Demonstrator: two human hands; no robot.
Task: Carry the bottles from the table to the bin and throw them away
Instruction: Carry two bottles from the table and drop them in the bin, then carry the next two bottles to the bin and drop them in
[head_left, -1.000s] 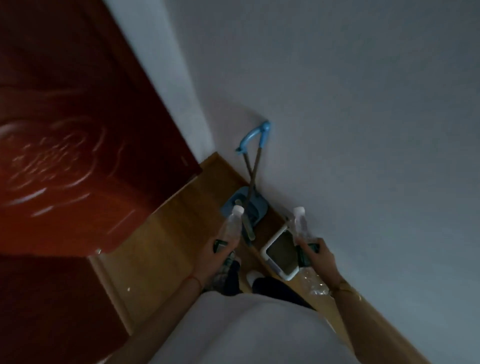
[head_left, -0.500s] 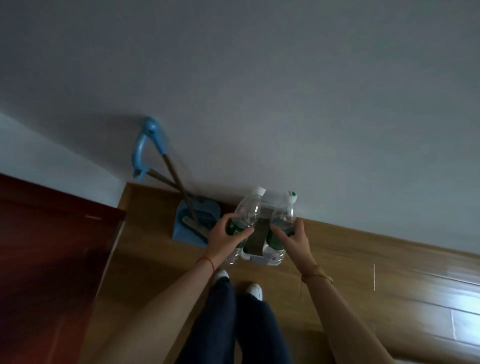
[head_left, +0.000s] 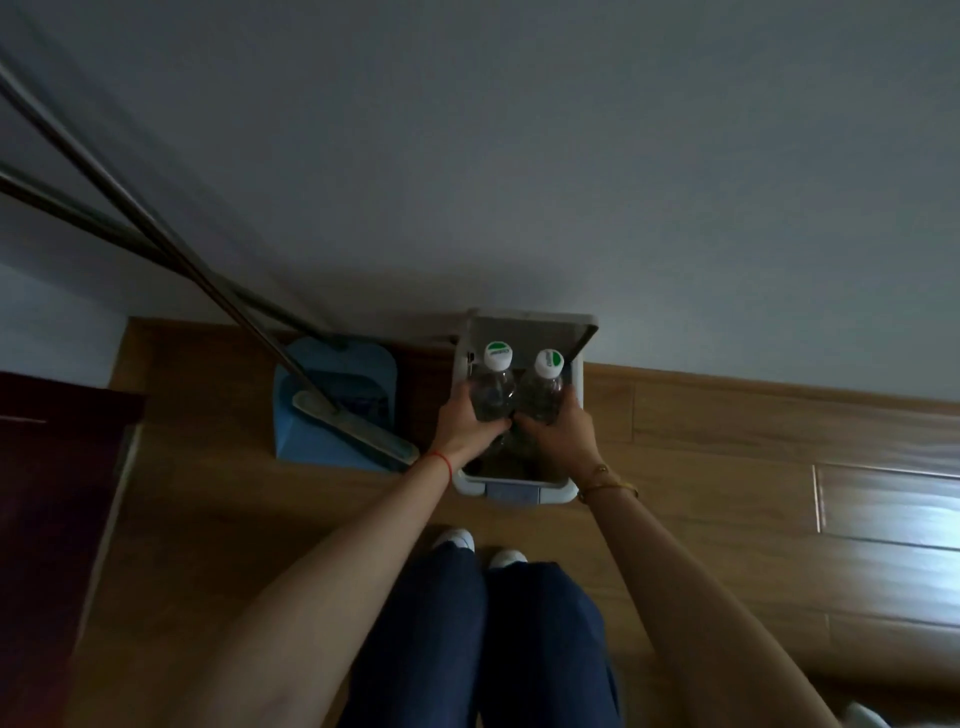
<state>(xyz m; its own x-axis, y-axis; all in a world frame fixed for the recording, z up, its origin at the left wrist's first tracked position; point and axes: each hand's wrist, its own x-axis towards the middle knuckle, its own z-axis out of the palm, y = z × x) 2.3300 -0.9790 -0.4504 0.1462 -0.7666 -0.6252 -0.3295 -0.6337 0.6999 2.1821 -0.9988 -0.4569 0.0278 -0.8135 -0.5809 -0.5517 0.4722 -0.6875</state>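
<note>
Two clear plastic bottles with white-and-green caps stand side by side, caps up, over the open mouth of a grey bin on the floor against the wall. My left hand grips the left bottle around its lower body. My right hand grips the right bottle the same way. The bin's lid is flipped up against the wall behind the bottles. The bottles' lower ends are hidden by my hands.
A blue dustpan with a broom head lies just left of the bin, its two long handles slanting up to the left. A dark red door is at the far left. My feet stand just short of the bin on the wooden floor.
I have turned from the door and stepped up to the bin. Both hands have brought the bottles together and moved them forward over the bin's opening.
</note>
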